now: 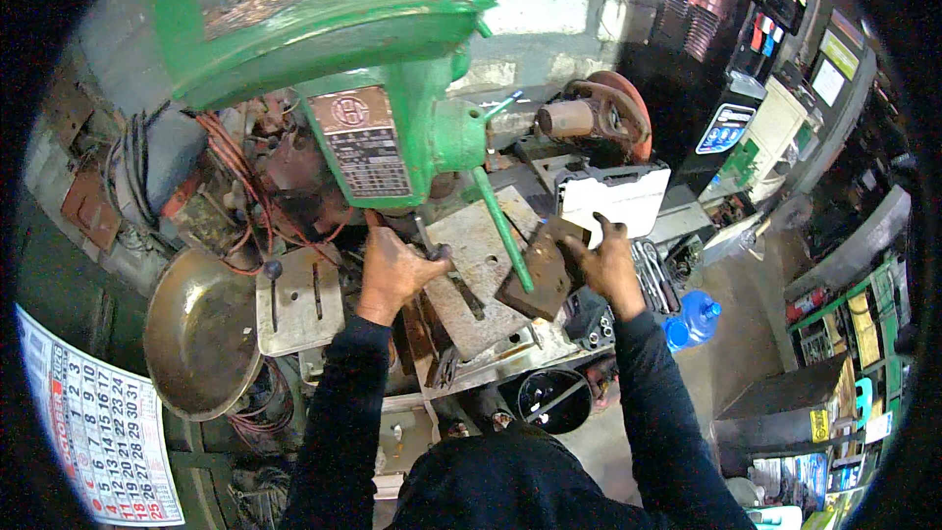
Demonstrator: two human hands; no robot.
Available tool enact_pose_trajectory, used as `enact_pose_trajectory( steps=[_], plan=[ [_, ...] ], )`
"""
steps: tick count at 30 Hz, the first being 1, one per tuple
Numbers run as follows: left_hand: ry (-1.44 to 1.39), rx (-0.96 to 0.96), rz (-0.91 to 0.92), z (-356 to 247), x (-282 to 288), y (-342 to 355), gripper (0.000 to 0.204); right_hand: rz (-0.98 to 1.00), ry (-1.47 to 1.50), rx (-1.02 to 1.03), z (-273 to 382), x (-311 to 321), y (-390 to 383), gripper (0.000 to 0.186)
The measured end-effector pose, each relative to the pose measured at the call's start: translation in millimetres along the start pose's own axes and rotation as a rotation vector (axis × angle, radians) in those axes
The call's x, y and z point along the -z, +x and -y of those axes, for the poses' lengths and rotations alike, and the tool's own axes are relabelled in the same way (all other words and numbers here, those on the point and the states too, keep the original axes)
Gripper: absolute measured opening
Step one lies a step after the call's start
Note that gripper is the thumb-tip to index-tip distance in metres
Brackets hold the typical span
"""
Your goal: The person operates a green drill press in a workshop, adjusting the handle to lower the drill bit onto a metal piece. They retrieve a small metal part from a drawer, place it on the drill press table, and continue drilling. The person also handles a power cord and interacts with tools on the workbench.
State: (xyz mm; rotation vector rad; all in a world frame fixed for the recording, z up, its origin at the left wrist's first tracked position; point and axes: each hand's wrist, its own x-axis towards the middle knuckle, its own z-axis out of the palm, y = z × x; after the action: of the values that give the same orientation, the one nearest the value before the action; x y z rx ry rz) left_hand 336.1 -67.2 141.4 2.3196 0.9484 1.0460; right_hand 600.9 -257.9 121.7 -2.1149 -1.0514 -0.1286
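A green drill press (412, 137) with a metal data plate looms over the work area, its green feed handle (502, 236) slanting down. Below lies a pale, slotted metal table (476, 236). My left hand (391, 273) is at the table's left side, curled with the thumb toward a thin upright metal rod (422, 233); what it grips is hidden. My right hand (610, 270) holds the right side of a dark brown metal block (543, 280), which rests tilted on the table's right part, partly behind the feed handle.
An open white tool case (616, 201) and a wrench set (652, 275) sit beyond my right hand. A motor with a reddish wheel (618, 118) stands behind. A round metal pan (196, 334) and slotted plate (299, 309) are left; a black bucket (555, 400) and blue water jug (695, 319) sit lower.
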Motion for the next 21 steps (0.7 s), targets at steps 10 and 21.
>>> enact_pose_trajectory(
  steps=[10, 21],
  plan=[
    [0.014, -0.239, -0.013, 34.0, -3.8, -4.4, 0.059, -0.072, 0.24, 0.581, 192.1, -19.3, -42.7, 0.027],
    [-0.823, -0.07, 0.599, 24.0, 55.6, 63.1, 0.052, -0.014, 0.401, 0.379, 183.2, -63.7, -58.3, 0.021]
  ],
)
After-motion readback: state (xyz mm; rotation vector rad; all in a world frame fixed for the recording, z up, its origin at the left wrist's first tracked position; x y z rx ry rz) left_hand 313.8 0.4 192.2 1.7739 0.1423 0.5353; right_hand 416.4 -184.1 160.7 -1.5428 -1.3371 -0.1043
